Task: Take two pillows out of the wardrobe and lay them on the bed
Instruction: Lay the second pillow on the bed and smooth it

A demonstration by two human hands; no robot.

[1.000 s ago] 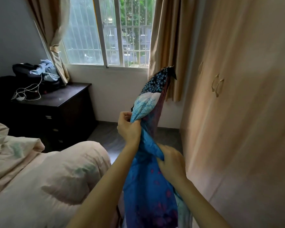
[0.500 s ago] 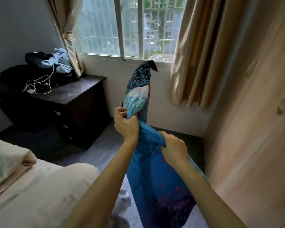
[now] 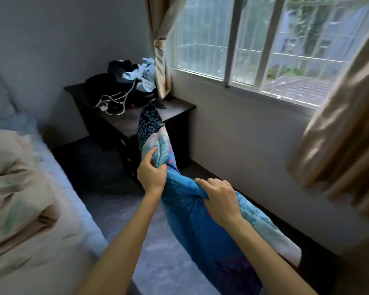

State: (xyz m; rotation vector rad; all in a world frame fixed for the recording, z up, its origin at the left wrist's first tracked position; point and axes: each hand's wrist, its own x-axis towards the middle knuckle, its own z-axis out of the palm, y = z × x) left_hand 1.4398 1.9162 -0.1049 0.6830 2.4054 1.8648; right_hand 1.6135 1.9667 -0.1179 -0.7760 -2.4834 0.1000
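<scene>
**Q:** ok so where's the pillow at in this shot?

**A:** Center of the frame, up in the air. It's a long blue pillow (image 3: 200, 226) with a floral print, dark patterned end pointing up toward the dresser (image 3: 124, 122), pale end hanging at lower right. Both hands have it: left hand (image 3: 151, 173) is bunched tight around the narrow upper part, right hand (image 3: 219, 199) has its fingers curled into the fabric just below and to the right of that.

**Q:** is it on the bed yet?

**A:** Nope. The bed (image 3: 73, 209) is along the left edge with a rumpled beige duvet (image 3: 19, 199) on it, and the pillow is well apart from it, over the floor.

**Q:** what else is around?

**A:** Dark dresser in the upper middle with a heap of clothes (image 3: 134, 75) and a white cable (image 3: 113, 103) on top. Barred window (image 3: 254, 43) upper right, tan curtains (image 3: 339, 145) either side.
</scene>
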